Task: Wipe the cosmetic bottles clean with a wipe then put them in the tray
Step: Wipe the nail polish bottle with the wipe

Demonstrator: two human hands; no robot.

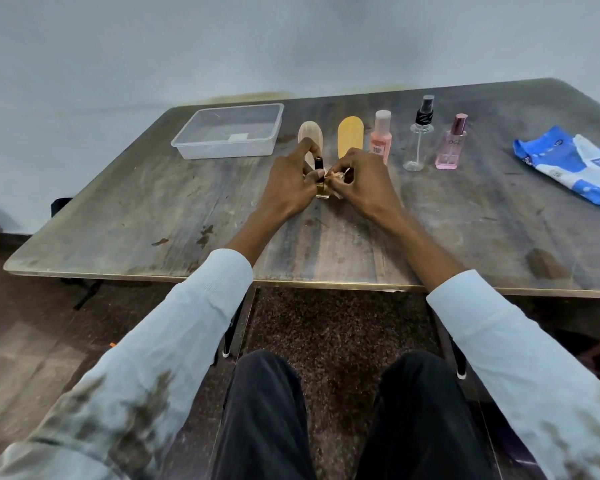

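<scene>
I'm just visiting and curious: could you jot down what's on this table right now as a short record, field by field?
surface: worn wooden table
tray: clear plastic tray, far left, no bottles in it
being wiped: small bottle with a black cap, standing upright
left hand: holds that bottle
right hand: presses a wipe against it
waiting in a row: beige bottle, yellow bottle, pink bottle with white cap, clear spray bottle, pink perfume bottle
wipes pack: blue and white, far right
</scene>
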